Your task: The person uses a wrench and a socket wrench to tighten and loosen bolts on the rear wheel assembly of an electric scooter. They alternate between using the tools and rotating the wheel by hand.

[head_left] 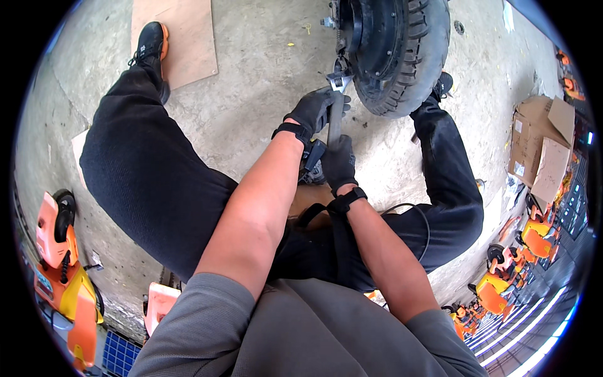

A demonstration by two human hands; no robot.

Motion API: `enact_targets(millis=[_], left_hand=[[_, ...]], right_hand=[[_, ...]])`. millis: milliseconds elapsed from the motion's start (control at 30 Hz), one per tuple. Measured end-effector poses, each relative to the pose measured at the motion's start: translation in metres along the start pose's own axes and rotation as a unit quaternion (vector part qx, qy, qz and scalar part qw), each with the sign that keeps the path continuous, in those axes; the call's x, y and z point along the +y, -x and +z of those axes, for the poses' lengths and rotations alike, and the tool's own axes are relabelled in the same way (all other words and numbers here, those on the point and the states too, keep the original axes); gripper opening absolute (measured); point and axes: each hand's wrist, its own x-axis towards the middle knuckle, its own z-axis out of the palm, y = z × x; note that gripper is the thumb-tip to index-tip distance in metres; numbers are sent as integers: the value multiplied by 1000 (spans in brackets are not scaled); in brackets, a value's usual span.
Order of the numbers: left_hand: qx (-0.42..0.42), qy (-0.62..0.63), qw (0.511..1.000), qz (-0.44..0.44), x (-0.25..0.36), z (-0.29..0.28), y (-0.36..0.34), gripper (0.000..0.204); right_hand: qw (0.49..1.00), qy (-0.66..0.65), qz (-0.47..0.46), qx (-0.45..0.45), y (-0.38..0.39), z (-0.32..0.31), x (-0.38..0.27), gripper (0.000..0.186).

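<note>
A large adjustable wrench points away from me, its silvery jaws up against a fitting on the near end of a dark bracket beside the wheel. Gloved in dark grey, my left hand closes on the handle just below the jaws. My right hand, gloved alike, is wrapped round the handle's near end. The wheel has a chunky black tyre and a black hub; its upper part is cut off by the top of the view. Whether the jaws grip a nut cannot be made out.
Flat cardboard lies on the concrete floor under my left shoe. An opened cardboard box stands at the right. Orange and yellow scooter-like machines stand at the left, with several more at the right. A blue crate is at lower left.
</note>
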Motion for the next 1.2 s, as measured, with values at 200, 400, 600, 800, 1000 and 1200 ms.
enact_targets(millis=[200, 400, 600, 800, 1000, 1200], left_hand=[[25, -36, 999, -18, 6, 9, 2, 37], [22, -12, 1000, -14, 1, -1, -3, 37], [30, 19, 999, -19, 2, -6, -4, 35], [34, 23, 999, -26, 6, -8, -2, 38], [52, -2, 998, -23, 9, -12, -2, 39], [63, -29, 997, -21, 13, -15, -5, 39]], right_hand=[[1000, -2, 15, 10, -3, 8, 4, 23], [1000, 3, 10, 18, -3, 15, 4, 20], [999, -27, 17, 12, -6, 30, 7, 28], [996, -87, 11, 20, -12, 58, 26, 25], [803, -551, 224, -39, -11, 62, 2, 18], [916, -368, 155, -26, -8, 59, -16, 22]])
